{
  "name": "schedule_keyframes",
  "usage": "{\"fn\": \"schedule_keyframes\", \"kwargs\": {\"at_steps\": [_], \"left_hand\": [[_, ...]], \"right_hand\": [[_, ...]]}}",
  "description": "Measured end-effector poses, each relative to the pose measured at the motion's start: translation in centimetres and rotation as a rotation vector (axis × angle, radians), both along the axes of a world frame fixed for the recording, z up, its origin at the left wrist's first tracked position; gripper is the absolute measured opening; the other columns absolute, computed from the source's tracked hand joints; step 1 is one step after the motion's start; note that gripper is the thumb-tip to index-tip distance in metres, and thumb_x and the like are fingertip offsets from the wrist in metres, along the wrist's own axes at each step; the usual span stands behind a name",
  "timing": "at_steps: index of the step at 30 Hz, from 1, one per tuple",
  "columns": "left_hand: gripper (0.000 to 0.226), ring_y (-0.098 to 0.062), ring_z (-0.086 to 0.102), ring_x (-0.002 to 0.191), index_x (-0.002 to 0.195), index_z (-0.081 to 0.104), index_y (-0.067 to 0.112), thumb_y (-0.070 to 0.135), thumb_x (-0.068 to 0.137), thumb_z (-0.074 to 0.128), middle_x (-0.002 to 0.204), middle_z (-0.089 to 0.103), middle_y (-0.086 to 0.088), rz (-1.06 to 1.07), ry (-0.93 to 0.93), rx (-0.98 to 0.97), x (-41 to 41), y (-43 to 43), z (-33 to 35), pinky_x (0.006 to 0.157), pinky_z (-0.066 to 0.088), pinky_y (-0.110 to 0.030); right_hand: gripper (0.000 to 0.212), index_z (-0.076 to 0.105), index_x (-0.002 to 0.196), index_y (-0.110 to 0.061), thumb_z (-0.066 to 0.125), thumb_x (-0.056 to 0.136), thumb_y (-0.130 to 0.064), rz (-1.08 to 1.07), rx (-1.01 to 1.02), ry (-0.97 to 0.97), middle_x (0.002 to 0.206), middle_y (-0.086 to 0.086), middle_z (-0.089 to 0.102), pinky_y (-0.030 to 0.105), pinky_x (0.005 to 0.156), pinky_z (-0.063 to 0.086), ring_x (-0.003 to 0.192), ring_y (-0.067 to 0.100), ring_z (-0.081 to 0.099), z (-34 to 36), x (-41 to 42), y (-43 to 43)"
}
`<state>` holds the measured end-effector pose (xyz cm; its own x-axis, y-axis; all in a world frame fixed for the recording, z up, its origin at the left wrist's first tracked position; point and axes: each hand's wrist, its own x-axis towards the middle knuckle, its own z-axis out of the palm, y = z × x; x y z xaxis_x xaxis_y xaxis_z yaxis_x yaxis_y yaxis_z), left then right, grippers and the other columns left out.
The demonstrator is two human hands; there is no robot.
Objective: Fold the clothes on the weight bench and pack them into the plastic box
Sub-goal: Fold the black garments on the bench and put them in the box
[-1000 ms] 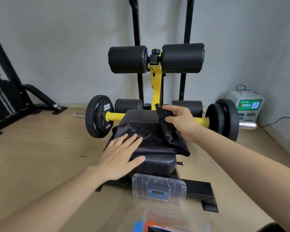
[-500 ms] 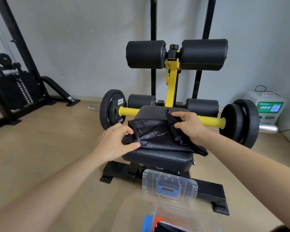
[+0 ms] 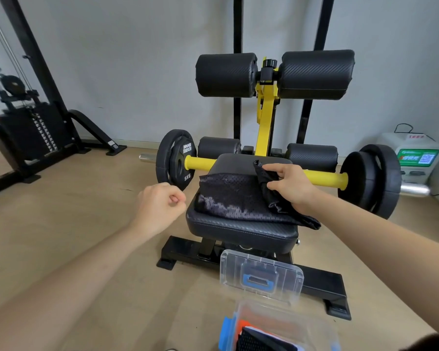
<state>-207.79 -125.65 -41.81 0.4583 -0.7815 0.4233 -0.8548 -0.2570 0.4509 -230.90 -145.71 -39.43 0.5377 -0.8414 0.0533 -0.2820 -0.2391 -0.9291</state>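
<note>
A black mesh garment (image 3: pixel 235 197) lies partly folded on the padded seat of the weight bench (image 3: pixel 241 230). My right hand (image 3: pixel 288 184) pinches the garment's right part, which stands up in a fold above the seat. My left hand (image 3: pixel 160 203) hovers left of the seat, off the cloth, with its fingers curled and nothing in them. The clear plastic box (image 3: pixel 281 330) stands on the floor at the bottom of the view, its lid (image 3: pixel 261 274) raised, with orange and black folded clothes inside.
A yellow bar (image 3: pixel 322 177) with black weight plates (image 3: pixel 174 163) crosses behind the seat. Black roller pads (image 3: pixel 274 74) sit above it. A cable machine (image 3: pixel 28 127) stands at the left wall, a white device (image 3: pixel 416 158) at the right.
My left hand has let go of the garment's left edge and drawn back to the left of the seat. The left part now lies folded over on the seat. My right hand keeps its hold.
</note>
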Motion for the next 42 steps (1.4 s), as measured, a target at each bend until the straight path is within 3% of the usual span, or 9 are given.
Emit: {"fn": "schedule_keyframes", "kwargs": {"at_steps": [4,7,9,14,21,28,32,38,42], "left_hand": [[0.008,-0.003,0.06,0.078,0.086,0.072,0.029,0.026,0.081,0.077,0.083,0.067,0.012,-0.053,0.133,0.02,-1.0,0.6,0.3,0.067,0.042,-0.015],[0.03,-0.005,0.06,0.078,0.095,0.066,0.03,0.046,0.076,0.082,0.083,0.065,0.013,-0.101,0.193,0.047,-2.3,-0.2,0.2,0.07,0.048,-0.019],[0.024,-0.003,0.061,0.074,0.097,0.064,0.031,0.035,0.08,0.08,0.08,0.065,0.013,-0.07,0.146,0.04,-2.1,-0.7,0.1,0.076,0.055,-0.029],[0.034,-0.007,0.052,0.106,0.113,0.066,0.031,0.012,0.085,0.07,0.11,0.057,0.016,-0.175,0.043,-0.006,-0.7,-0.8,-0.3,0.092,0.048,-0.034],[0.046,0.0,0.042,0.126,0.132,0.06,0.039,0.032,0.088,0.071,0.134,0.051,0.021,-0.342,0.044,0.246,-0.7,-0.2,-1.0,0.112,0.035,-0.034],[0.06,-0.001,0.034,0.137,0.142,0.05,0.043,0.041,0.085,0.07,0.148,0.044,0.021,-0.364,0.028,0.307,0.4,1.1,-1.2,0.118,0.028,-0.036],[0.065,-0.001,0.038,0.136,0.139,0.052,0.045,0.059,0.076,0.058,0.145,0.047,0.023,-0.368,0.017,0.314,0.8,1.2,-1.5,0.116,0.033,-0.04],[0.031,-0.002,0.058,0.101,0.098,0.064,0.039,0.058,0.076,0.055,0.099,0.062,0.023,-0.234,-0.032,-0.009,0.2,-0.3,-0.5,0.084,0.054,-0.04],[0.042,-0.002,0.049,0.111,0.124,0.057,0.038,0.052,0.085,0.06,0.119,0.052,0.021,-0.264,-0.113,-0.049,-1.8,-2.0,0.5,0.083,0.053,-0.033]], "right_hand": [[0.055,0.056,0.137,-0.01,0.056,0.088,0.015,0.006,-0.005,-0.015,0.129,0.007,0.061,0.031,0.095,0.052,0.118,0.021,0.057,0.1,0.0,0.2],[0.054,0.056,0.137,-0.011,0.056,0.089,0.014,0.012,-0.008,-0.01,0.125,0.001,0.057,0.012,0.08,0.047,0.117,0.012,0.049,0.3,-0.1,0.3],[0.054,0.056,0.137,-0.011,0.056,0.089,0.014,0.015,-0.007,-0.028,0.124,0.001,0.054,0.005,0.065,0.044,0.114,0.009,0.044,0.4,-0.3,0.1],[0.052,0.059,0.135,-0.012,0.06,0.088,0.013,0.009,0.042,-0.143,0.129,0.008,0.061,0.033,0.101,0.05,0.12,0.019,0.054,1.5,-0.3,-0.5],[0.052,0.057,0.137,-0.012,0.062,0.089,0.009,0.117,0.039,-0.289,0.126,0.004,0.065,0.033,0.097,0.054,0.113,0.018,0.064,3.7,3.6,0.7],[0.059,0.054,0.139,-0.012,0.072,0.084,0.001,0.381,0.051,0.008,0.135,0.008,0.058,0.032,0.099,0.05,0.125,0.015,0.052,0.3,7.6,3.7],[0.057,0.058,0.135,-0.017,0.075,0.082,-0.001,0.371,0.061,-0.063,0.128,0.009,0.059,0.027,0.089,0.057,0.116,0.014,0.06,0.9,6.7,3.5],[0.062,0.056,0.138,-0.021,0.079,0.082,-0.01,0.388,-0.139,-0.073,0.126,-0.001,0.065,0.03,0.092,0.057,0.096,0.013,0.072,1.9,3.4,3.5],[0.053,0.061,0.133,-0.021,0.078,0.083,-0.013,0.371,-0.363,0.038,0.12,-0.005,0.068,0.027,0.087,0.057,0.094,0.008,0.071,2.3,0.6,2.9]]}}
